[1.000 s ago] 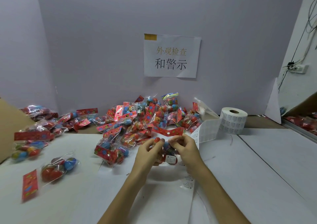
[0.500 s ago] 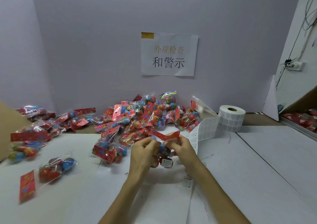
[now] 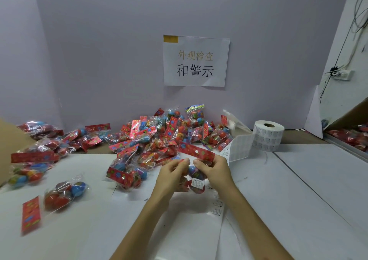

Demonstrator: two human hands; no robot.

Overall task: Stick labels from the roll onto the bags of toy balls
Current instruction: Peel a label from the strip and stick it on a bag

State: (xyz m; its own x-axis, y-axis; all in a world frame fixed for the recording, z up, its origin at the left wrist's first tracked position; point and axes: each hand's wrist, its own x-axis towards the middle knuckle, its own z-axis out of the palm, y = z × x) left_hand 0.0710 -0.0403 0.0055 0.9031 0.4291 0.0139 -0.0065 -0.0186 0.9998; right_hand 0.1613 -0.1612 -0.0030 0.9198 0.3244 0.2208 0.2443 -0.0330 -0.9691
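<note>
The bag being worked on (image 3: 196,175) is sitting just above the table at the centre of the view, held between both hands. The left hand (image 3: 172,177) is curling its fingers round the bag's left side. The right hand (image 3: 214,171) is gripping the right side, just under the red header card (image 3: 196,151), which is sloping down to the right. A small white label (image 3: 197,183) is showing on the clear film low on the bag, between the two palms, and its print is too small to read. The hands are covering most of the bag, so the number of balls inside cannot be told.

Behind the hands a pile of bags (image 3: 159,136) is lying heaped against the wall, with the bags overlapping and hard to tell apart. More bags are trailing off to the left, and one loose bag (image 3: 63,194) is lying alone near the front left. To the right, the roll of labels (image 3: 268,135) is standing on end. Its unrolled strip (image 3: 240,148) is running towards the right hand and passing out of sight behind it.

White paper sheets are covering the table (image 3: 298,200). A brown cardboard edge (image 3: 10,140) is being cut off at the left. A pale wall (image 3: 99,50) is carrying a paper sign (image 3: 196,60) with Chinese characters. At the far right, cables are hanging from a wall socket (image 3: 342,75) above a box of bags (image 3: 354,136) that is only partly in view.
</note>
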